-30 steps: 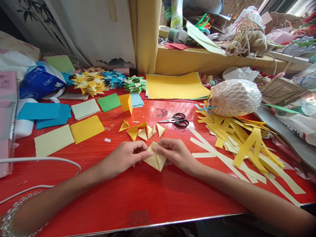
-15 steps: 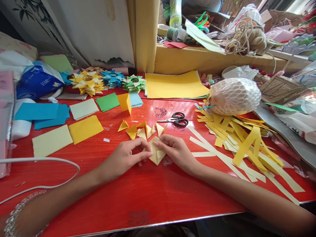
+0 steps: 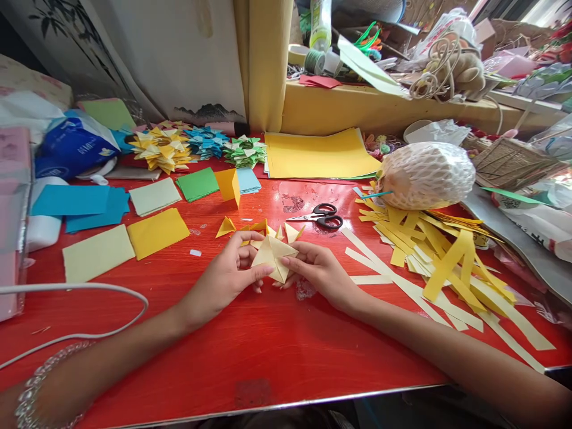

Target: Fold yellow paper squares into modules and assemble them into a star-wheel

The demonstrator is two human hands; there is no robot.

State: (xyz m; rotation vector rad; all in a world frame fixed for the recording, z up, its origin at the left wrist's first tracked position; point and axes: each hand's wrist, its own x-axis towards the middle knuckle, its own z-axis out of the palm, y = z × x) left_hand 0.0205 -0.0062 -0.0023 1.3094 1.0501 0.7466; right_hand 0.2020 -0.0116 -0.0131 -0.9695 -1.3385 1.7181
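Both grips are pinched together on the same thing: my left hand (image 3: 226,271) has thumb and forefinger closed on the left edge of the folded pale yellow paper (image 3: 272,256), and my right hand (image 3: 319,271) clamps its right side, so the piece sits between my hands near the middle of the red table (image 3: 268,345). It looks to be held just off the surface, though I cannot be sure of that. The paper already shows several creases and pointed flaps, so I judge the folding to be well underway but not finished, since the flaps stand loose. Just beyond my fingers lies a small cluster of folded yellow triangles (image 3: 226,227), which I take for pieces already done. Further back, three finished paper stars, yellow (image 3: 161,148), blue (image 3: 205,142) and green (image 3: 243,151), sit in a row. Unfolded stock remains: a yellow square (image 3: 157,232) and a pale sheet (image 3: 97,253) to my left, with blue sheets (image 3: 78,205) beyond them. Black scissors (image 3: 322,215) lie shut, near my right hand, and a heap of cut yellow strips (image 3: 429,250) spreads to the right.
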